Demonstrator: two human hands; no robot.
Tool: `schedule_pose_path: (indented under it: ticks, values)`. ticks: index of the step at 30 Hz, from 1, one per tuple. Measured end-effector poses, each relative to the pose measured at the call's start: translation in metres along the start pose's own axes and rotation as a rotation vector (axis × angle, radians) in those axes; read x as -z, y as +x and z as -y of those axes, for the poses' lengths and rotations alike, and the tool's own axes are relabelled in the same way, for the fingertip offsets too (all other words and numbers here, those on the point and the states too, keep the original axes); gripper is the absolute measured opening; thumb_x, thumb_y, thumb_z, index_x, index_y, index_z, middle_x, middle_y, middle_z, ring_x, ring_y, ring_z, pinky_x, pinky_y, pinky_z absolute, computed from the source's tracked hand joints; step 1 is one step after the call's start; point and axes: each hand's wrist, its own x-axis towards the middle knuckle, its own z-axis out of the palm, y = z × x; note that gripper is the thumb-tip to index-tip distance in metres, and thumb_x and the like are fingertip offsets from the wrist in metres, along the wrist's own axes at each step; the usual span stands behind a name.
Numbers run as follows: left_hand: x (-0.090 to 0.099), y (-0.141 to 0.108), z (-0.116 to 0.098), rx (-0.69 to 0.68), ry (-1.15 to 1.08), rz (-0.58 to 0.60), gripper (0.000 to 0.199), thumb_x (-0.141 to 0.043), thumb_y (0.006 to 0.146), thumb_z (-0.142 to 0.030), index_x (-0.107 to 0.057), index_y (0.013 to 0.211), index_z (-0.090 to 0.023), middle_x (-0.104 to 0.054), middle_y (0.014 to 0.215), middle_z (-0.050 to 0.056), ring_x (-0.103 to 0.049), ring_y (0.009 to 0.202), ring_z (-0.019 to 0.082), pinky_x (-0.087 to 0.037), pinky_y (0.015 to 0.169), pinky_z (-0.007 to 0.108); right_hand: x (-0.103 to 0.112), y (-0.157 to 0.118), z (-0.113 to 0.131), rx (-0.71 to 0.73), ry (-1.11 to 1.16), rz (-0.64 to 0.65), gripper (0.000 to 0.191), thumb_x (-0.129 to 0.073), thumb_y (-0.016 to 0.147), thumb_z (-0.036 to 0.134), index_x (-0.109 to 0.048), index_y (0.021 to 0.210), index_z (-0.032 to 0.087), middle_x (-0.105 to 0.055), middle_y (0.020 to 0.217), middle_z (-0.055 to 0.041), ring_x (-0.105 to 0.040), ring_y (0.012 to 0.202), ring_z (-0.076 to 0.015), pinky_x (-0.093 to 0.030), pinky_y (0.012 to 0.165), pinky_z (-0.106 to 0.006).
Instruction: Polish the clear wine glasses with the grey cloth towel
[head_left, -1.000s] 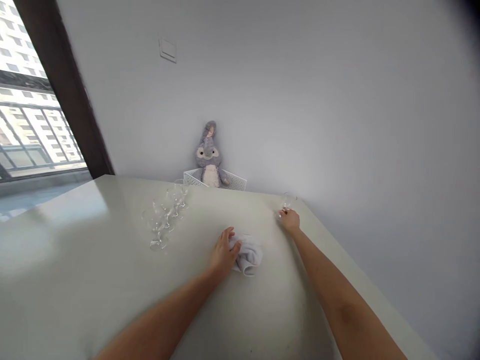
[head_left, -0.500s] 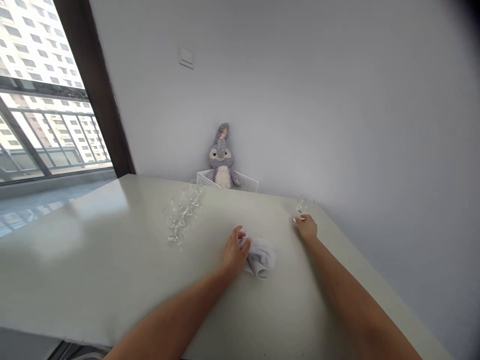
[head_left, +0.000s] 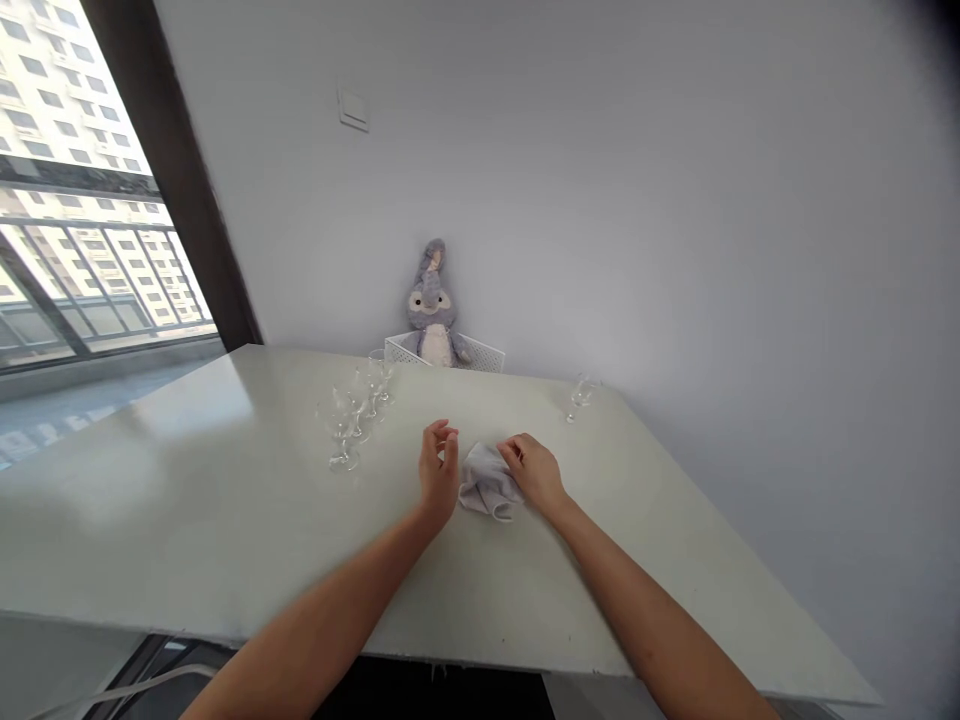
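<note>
Grey-white cloth [head_left: 487, 480] lies bunched on the tabletop between my two hands. My right hand [head_left: 540, 473] meets its right side, thumb and fingertips bent in over the edge; whether they are pinched together on the fabric I cannot tell. My left hand [head_left: 439, 475] is just beyond the other side, fingers curled, thumb apart from them, apparently gripping nothing.

To handle this fabric well, I judge it best to take a light fingertip hold near an edge, keep the wrists low and ease the folds apart rather than tug (a crumpled heap hides its corners).

As for direction, one rumpled peak points away from me, and a rolled fold near my side opens roughly towards me. The long axis is weak in such a heap; it seems to run from the far end towards my body, the near end slanting slightly right.

Farther out, a lone stemmed glass [head_left: 580, 392] stands beyond my right hand, and a row of clear glasses [head_left: 345, 461] stretches away on my left. Past the far edge of the pale table [head_left: 225, 510], a plush toy [head_left: 436, 345] sits in a white basket [head_left: 486, 357] against the wall.
</note>
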Motion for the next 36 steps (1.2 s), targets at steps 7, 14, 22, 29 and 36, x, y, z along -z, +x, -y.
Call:
schedule_pose_path:
  ticks: [7,14,22,29,36]
  values:
    - [0.044,-0.013,-0.06,0.241,-0.464,-0.267,0.022,-0.051,0.076,-0.029,-0.048,0.097,-0.023,-0.053,0.081,-0.001,-0.053,0.073,0.009,-0.043,0.071,0.024,0.002,-0.021,-0.005,0.11,0.194,0.041,0.029,-0.035,0.086,0.034,-0.059,0.09,0.02,-0.059,0.084,-0.0057,-0.054,0.077,-0.017,-0.041,0.07,-0.028]
    - [0.114,0.013,-0.041,0.65,-0.643,-0.594,0.025,-0.044,0.081,-0.028,-0.037,0.105,-0.022,-0.052,0.085,0.002,-0.055,0.062,0.008,-0.048,0.061,0.024,-0.009,-0.031,0.013,0.194,0.172,0.381,0.045,-0.031,0.088,0.042,-0.035,0.13,0.027,-0.059,0.089,-0.0026,-0.055,0.08,-0.018,-0.041,0.074,-0.032]
    - [0.124,0.055,-0.02,0.766,-0.837,-0.396,0.047,-0.025,0.086,-0.048,-0.006,0.126,-0.032,-0.048,0.111,0.016,-0.061,0.088,0.022,-0.053,0.057,0.035,0.002,-0.023,0.001,0.138,-0.003,0.516,0.05,-0.022,0.088,0.05,-0.066,0.092,0.025,-0.064,0.072,-0.0028,-0.056,0.067,-0.0181,-0.038,0.062,-0.028]
    - [0.128,0.07,-0.013,0.687,-0.848,-0.354,0.034,-0.02,0.085,-0.052,-0.035,0.096,-0.023,-0.051,0.108,0.015,-0.06,0.091,0.021,-0.053,0.059,0.034,0.024,-0.024,0.004,0.233,0.095,0.745,0.037,-0.037,0.084,0.049,-0.061,0.106,0.03,-0.066,0.086,-0.0001,-0.057,0.074,-0.0173,-0.038,0.063,-0.026]
    - [0.111,0.047,-0.022,0.633,-0.776,-0.358,0.022,-0.038,0.082,-0.041,-0.041,0.08,-0.019,-0.057,0.083,0.008,-0.061,0.071,0.014,-0.052,0.06,0.027,0.017,-0.023,-0.001,0.268,-0.008,0.713,0.037,-0.04,0.084,0.044,-0.056,0.06,0.02,-0.05,0.055,0.0026,-0.04,0.05,-0.0099,-0.025,0.049,-0.022]
